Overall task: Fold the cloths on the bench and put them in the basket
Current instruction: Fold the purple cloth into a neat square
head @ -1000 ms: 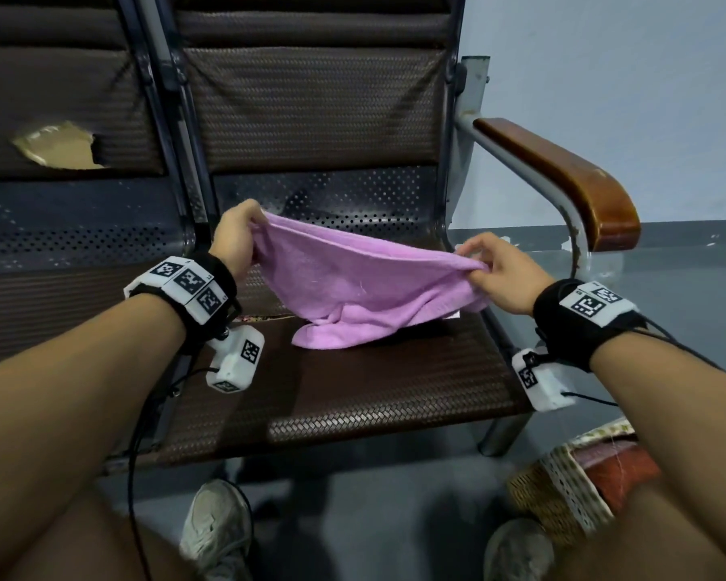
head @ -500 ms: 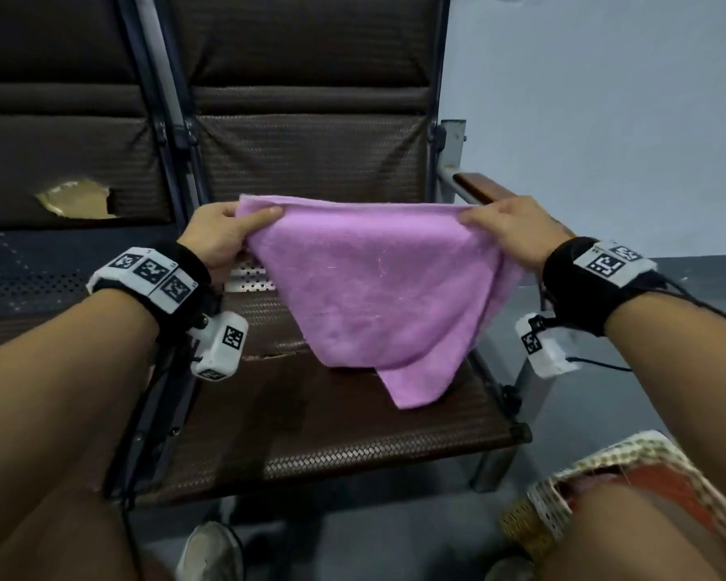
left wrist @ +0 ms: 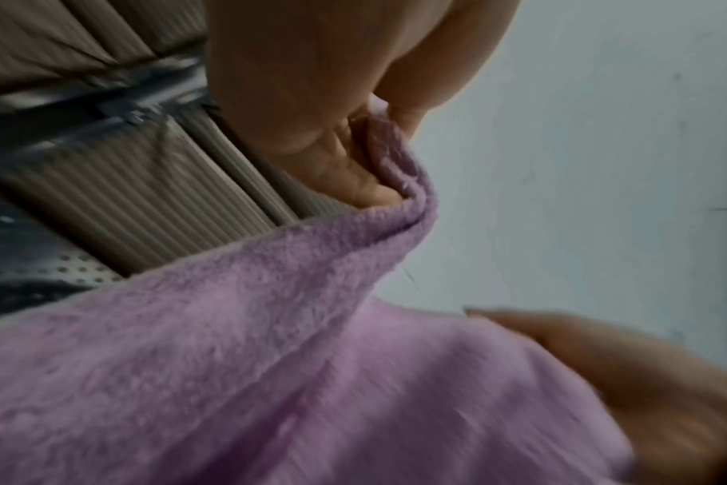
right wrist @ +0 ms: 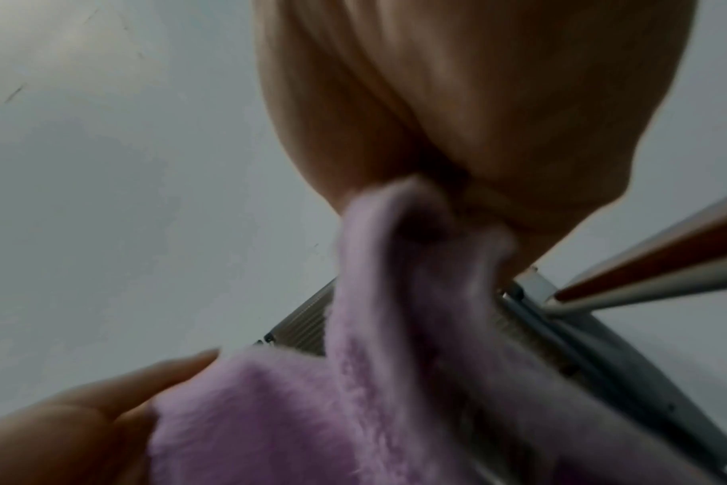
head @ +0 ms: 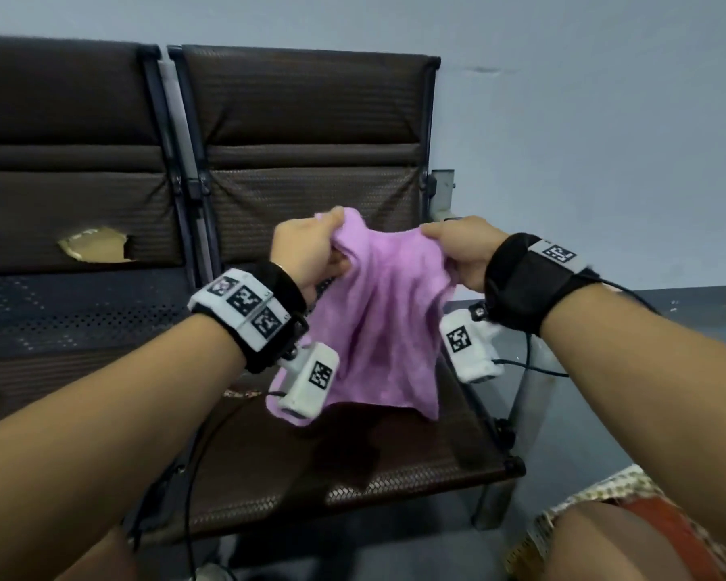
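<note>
A pink fleecy cloth (head: pixel 378 320) hangs in the air above the brown bench seat (head: pixel 353 463). My left hand (head: pixel 311 249) pinches its upper left corner and my right hand (head: pixel 457 249) pinches the upper right one. The hands are close together, so the cloth sags in soft folds between them. In the left wrist view the cloth (left wrist: pixel 270 344) runs up into my curled fingers (left wrist: pixel 353 170). The right wrist view shows the cloth (right wrist: pixel 395 361) gathered under my right hand (right wrist: pixel 457 203). The basket (head: pixel 629 522) with an orange cloth inside sits at the lower right, partly behind my knee.
The bench has two brown woven seats with tall backs (head: pixel 311 132); the left back has a torn hole (head: pixel 93 245). A wooden armrest (right wrist: pixel 652 262) sticks out on the right. A grey wall (head: pixel 583 119) stands behind. My knees fill the lower corners.
I have lifted the cloth off the seat and brought my hands closer together, so the stretched top edge now droops. The head camera has tilted up.
</note>
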{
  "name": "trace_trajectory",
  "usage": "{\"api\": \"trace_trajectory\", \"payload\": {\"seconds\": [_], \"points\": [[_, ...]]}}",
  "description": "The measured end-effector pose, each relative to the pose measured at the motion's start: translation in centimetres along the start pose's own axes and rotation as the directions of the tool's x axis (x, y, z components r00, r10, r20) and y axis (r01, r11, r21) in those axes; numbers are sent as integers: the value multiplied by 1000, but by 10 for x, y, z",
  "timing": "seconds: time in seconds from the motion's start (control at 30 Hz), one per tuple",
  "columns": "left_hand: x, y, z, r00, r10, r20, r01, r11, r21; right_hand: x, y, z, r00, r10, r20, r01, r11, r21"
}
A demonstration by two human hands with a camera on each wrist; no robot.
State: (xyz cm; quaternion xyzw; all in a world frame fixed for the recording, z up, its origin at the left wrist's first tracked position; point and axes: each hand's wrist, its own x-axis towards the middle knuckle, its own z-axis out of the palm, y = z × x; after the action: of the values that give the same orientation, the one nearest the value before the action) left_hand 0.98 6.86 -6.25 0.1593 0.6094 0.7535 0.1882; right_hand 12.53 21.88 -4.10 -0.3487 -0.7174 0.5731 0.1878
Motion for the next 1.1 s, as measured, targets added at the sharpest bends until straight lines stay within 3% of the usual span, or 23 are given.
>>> {"api": "trace_trajectory", "payload": {"seconds": [0.13,0.23,0.3,0.33,0.4,0.43,0.5,0.57,0.63,0.73,0.8,0.87,0.93,1.0,1.1], "points": [[-36,-9,27,963,8,268,-55,984,168,-18,-5,20,964,21,265,-70,982,174],[-43,-7,24,939,-72,336,20,988,156,-25,0,21,957,-15,288,-23,992,127],[-39,-8,16,944,-85,319,36,987,158,-23,4,18,967,-25,253,12,999,53],[-37,-10,12,962,-32,269,-19,983,185,-23,5,16,966,-31,257,28,999,16],[-27,-17,5,989,113,94,-135,953,273,-22,7,14,955,-51,291,63,998,-32],[-22,-19,2,992,122,36,-127,951,281,-21,7,12,946,-64,319,78,996,-31],[-15,-19,-2,991,-30,130,-1,973,230,-22,8,8,908,-86,411,78,996,35],[-9,-17,-6,914,-187,360,102,965,240,-19,8,5,884,-114,453,86,993,83],[-3,-17,-10,871,-196,450,108,971,214,-14,9,-2,896,-162,414,196,980,-40],[12,-18,-10,919,-72,387,11,987,160,-4,12,-18,888,-207,410,398,792,-463],[20,-18,-7,936,-20,351,-58,976,212,7,18,-28,901,-153,405,406,627,-665],[27,-18,-4,957,66,282,-151,945,290,19,23,-34,933,-185,309,358,568,-741],[37,-16,0,963,179,199,-238,915,325,31,26,-37,937,-310,161,329,631,-703],[46,-10,1,961,249,119,-275,907,320,38,25,-36,905,-425,-5,349,750,-562],[57,-2,-5,956,283,73,-292,922,254,41,17,-29,863,-502,-55,440,801,-406]]}}
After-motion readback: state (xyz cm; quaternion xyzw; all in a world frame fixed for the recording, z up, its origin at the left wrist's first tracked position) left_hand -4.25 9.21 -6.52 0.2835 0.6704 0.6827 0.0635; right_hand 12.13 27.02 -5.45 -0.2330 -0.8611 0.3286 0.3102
